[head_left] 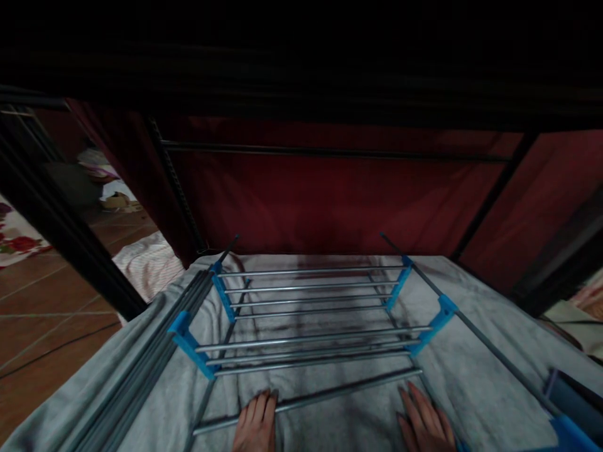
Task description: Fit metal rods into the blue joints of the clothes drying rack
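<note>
A metal rack with blue plastic brackets (220, 290) and several thin rails (311, 342) lies on a grey cloth (339, 414). At the near end a loose-looking grey tube (346, 389) runs crosswise between two side poles. My left hand (255, 424) is over this tube near its left part, fingers together and wrapped on it. Near the tube's right end, my right hand (424, 420) rests just below it with fingers spread, beside the right side pole. Nothing shows in that hand.
Several grey tubes (141, 370) lie bundled along the left side of the cloth. Behind stands a dark frame (330, 152) with red fabric (301, 201). A blue part (577, 433) is at the lower right. Tiled floor (42, 301) shows at left.
</note>
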### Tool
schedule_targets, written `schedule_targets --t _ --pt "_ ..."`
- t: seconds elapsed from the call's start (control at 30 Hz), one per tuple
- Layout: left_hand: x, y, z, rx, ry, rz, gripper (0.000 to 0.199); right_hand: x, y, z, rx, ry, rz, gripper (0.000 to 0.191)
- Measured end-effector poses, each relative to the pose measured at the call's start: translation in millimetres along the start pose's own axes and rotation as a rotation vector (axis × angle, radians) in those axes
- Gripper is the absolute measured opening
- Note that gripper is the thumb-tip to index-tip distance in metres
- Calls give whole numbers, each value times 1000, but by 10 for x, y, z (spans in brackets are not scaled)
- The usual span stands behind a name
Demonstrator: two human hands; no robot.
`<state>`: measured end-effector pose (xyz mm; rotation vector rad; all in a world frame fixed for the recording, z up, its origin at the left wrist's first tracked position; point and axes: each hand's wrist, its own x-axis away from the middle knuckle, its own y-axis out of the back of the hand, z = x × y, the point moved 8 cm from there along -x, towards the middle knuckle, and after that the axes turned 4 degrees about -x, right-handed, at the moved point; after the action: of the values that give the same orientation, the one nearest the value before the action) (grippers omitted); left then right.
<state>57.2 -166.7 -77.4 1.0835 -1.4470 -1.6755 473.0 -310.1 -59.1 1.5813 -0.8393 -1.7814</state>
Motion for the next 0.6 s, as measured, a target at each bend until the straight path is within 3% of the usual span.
schedule_targets --t 0.1,0.23,0.4,0.6 --pt "-8 54 -13 0 -18 -64 58 10 -11 2 45 65 -46 71" --pt "-26 186 -52 3 -10 -119 55 84 -44 -24 49 32 39 59" --pt "-69 296 -79 60 36 -59 50 99 20 27 2 -36 111 59" --pt "-102 447 -166 53 100 -14 55 65 50 77 18 0 87 67"
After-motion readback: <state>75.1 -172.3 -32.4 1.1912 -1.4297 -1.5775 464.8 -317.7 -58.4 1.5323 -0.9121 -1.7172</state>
